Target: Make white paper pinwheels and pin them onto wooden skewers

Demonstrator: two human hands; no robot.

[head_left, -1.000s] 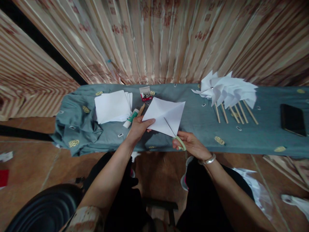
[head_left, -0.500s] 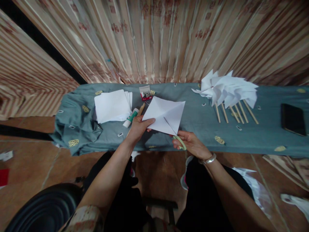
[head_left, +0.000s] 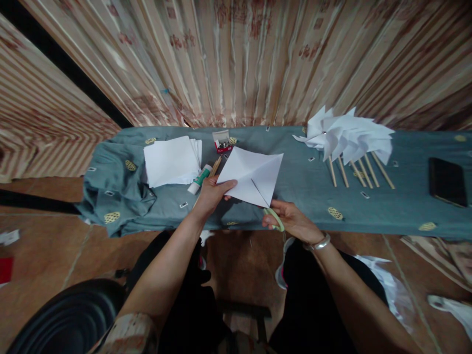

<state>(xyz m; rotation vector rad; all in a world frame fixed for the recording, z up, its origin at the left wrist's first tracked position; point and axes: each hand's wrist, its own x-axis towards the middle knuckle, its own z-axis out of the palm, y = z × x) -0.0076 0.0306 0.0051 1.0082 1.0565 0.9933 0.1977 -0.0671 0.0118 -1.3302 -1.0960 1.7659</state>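
My left hand (head_left: 213, 193) pinches the left corner of a creased square of white paper (head_left: 245, 172), thumb on top. The sheet is held up over the front part of the cloth-covered bench. In my right hand (head_left: 289, 216) is a pair of scissors (head_left: 273, 216) with pale green handles. Its dark blade lies over the paper, running from the near right corner toward the middle; the other blade is hidden beneath. Close to my left hand lie a glue stick (head_left: 200, 180) and some thin wooden sticks (head_left: 216, 166).
A stack of white paper (head_left: 171, 162) lies at the left. Behind the sheet stands a small open box of metal pins (head_left: 222, 142). Several white paper pinwheels (head_left: 350, 135) on sticks overlap at the right, with a dark phone (head_left: 447, 182) beyond. A curtain (head_left: 243, 64) hangs behind the bench.
Almost nothing differs. The fingers of my right hand have shifted slightly at the scissor handles; the paper and my left hand stay in place.
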